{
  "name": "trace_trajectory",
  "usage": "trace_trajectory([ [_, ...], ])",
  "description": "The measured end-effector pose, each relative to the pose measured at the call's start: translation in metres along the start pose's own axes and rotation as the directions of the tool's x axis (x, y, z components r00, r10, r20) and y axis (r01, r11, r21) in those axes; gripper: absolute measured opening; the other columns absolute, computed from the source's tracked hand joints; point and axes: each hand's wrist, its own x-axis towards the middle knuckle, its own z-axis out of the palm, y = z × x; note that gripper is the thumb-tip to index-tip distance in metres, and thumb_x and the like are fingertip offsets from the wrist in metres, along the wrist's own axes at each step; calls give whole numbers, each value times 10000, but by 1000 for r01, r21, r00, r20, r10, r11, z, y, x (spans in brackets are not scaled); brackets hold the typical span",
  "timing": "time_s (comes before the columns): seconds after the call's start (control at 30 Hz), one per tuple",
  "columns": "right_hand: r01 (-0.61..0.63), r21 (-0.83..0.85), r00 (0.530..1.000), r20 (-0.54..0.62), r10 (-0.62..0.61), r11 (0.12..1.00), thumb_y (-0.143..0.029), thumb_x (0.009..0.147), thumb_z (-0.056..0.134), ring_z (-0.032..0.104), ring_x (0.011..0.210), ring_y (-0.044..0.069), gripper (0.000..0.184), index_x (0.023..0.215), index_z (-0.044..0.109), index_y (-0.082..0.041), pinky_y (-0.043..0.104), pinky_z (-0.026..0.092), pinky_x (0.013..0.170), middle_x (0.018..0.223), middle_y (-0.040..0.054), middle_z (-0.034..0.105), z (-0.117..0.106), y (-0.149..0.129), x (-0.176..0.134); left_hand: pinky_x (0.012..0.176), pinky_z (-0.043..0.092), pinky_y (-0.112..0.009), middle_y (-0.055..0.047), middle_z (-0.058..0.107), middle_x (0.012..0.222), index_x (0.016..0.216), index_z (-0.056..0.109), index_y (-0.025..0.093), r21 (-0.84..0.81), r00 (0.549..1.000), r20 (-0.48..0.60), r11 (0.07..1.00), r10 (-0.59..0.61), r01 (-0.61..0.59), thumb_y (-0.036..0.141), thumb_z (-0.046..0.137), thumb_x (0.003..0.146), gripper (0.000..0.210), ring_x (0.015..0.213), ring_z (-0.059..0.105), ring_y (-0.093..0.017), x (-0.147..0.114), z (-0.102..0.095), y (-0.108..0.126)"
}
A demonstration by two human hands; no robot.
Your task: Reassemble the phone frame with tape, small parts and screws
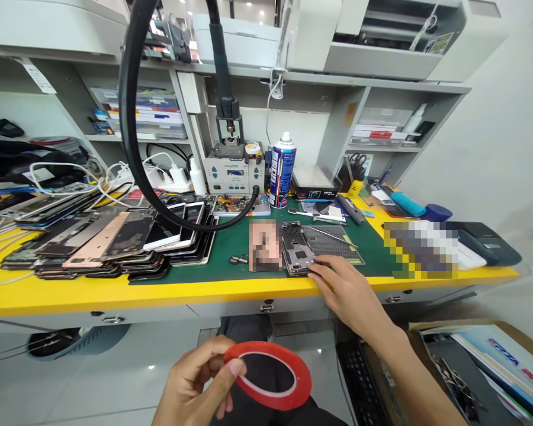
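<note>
My left hand (204, 378) pinches the rim of a roll of red double-sided tape (299, 378) between thumb and fingers. The roll is tilted and hangs in the air in front of the bench, over my lap. Up on the green mat (217, 271), my right hand (344, 290) has its fingers on the lower right corner of an opened phone (299, 248), whose inner metal frame faces up. Left of the phone lies a copper-coloured panel (273, 245), partly blurred out. A small dark part (238, 259) rests farther left. Tweezers (333, 236) lie on a perforated plate (335, 251).
Stacked phones and screens (115, 242) fill the left of the bench. Behind the mat stand a hot-air station (235, 174), a blue spray can (282, 171) and a small heating plate (315, 183). A thick black hose (127, 118) loops across the left. An open carton (484, 378) is lower right.
</note>
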Motion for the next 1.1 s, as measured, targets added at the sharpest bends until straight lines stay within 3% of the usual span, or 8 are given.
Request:
trace_trajectory([
  [0.33, -11, 11, 1000, -22, 11, 1000, -255, 981, 516, 618, 1064, 315, 241, 1108, 698, -162, 505, 518, 917, 1157, 164, 654, 2, -3, -2, 465, 402, -214, 33, 498, 570, 801, 675, 192, 13, 999, -32, 1000, -23, 24, 508, 676, 832, 318, 466, 483, -104, 5, -1, -2],
  [0.47, -166, 327, 984, -10, 179, 930, -327, 950, 577, 619, 1103, 288, 222, 1090, 713, -220, 439, 513, 929, 1170, 124, 669, -16, -35, -9, 498, 426, -229, 4, 550, 676, 824, 663, 216, 113, 999, 14, 993, 45, -46, 484, 631, 869, 274, 533, 501, -125, 5, 3, 2],
  [0.57, -405, 625, 912, 334, 240, 667, -424, 939, 591, 662, 1026, 248, 255, 1043, 739, -244, 372, 517, 903, 1094, 74, 724, -29, -73, -20, 592, 433, -236, -15, 591, 743, 834, 659, 234, 294, 969, 185, 932, 162, -212, 398, 562, 933, 215, 629, 516, -141, 8, 1, 5],
  [0.7, -612, 648, 765, 630, 132, 453, -471, 987, 491, 693, 823, 205, 402, 866, 767, -205, 299, 522, 751, 837, 42, 757, -27, -97, -28, 665, 414, -243, -16, 623, 801, 927, 650, 255, 401, 914, 331, 842, 235, -362, 299, 501, 975, 162, 695, 543, -144, 10, -5, 7],
  [0.77, -540, 653, 830, 520, 204, 530, -441, 1004, 465, 698, 836, 205, 383, 964, 769, -212, 292, 518, 745, 879, 48, 764, -17, -90, -26, 648, 405, -247, -13, 612, 779, 912, 636, 248, 397, 912, 312, 836, 266, -379, 291, 494, 979, 162, 673, 530, -144, 9, -8, 6],
  [0.87, -323, 404, 946, 114, 303, 856, -348, 1005, 453, 705, 874, 245, 339, 1128, 731, -199, 339, 505, 767, 970, 88, 764, 2, -70, -18, 621, 391, -248, -3, 581, 735, 870, 622, 242, 393, 930, 250, 849, 270, -353, 305, 493, 982, 182, 643, 501, -140, 5, -12, 3],
  [0.97, -191, 63, 976, 120, 182, 980, -299, 1004, 425, 711, 699, 255, 374, 1277, 649, -174, 343, 475, 615, 916, 95, 766, 15, -58, -7, 620, 395, -244, 0, 578, 731, 867, 622, 240, 409, 937, 239, 848, 256, -336, 322, 493, 983, 192, 635, 502, -134, 1, -15, 0],
  [1.1, -121, -154, 972, 184, 149, 981, -312, 998, 440, 702, 594, 262, 414, 1359, 576, -163, 321, 388, 497, 840, 81, 771, 18, -62, 2, 631, 403, -230, 5, 592, 739, 857, 617, 235, 426, 933, 258, 838, 249, -342, 324, 498, 983, 194, 638, 522, -123, -1, -14, -4],
])
